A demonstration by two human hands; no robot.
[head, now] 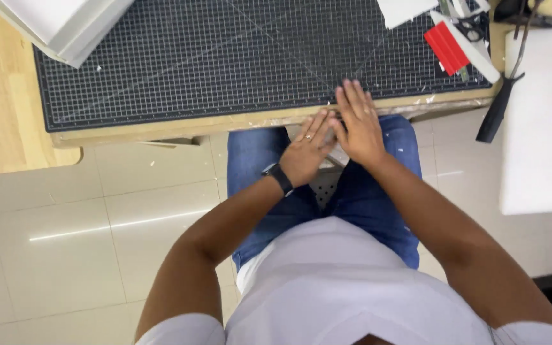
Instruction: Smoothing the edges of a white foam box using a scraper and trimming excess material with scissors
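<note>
Head view: between the palms something small and pale point(332, 136), mostly hidden and hard to identify, pressed over the lap just below the table edge point(161, 130). Two hands meeting there: left hand point(306, 155), watch on the wrist, fingers flat against the right hand point(357, 125), fingers straight and together. One gridded cutting mat point(193, 57), one red scraper point(447, 46), one dark-handled tool point(497, 110), partly cut off.

A smartwatch point(278, 174) sits on the left wrist, above the lap; its small dark screen is blank, on a black band. At the desk's far right corner lies a flat red rectangular pack point(446, 47), tilted, beside white strips. No labels or signs can be made out.
</note>
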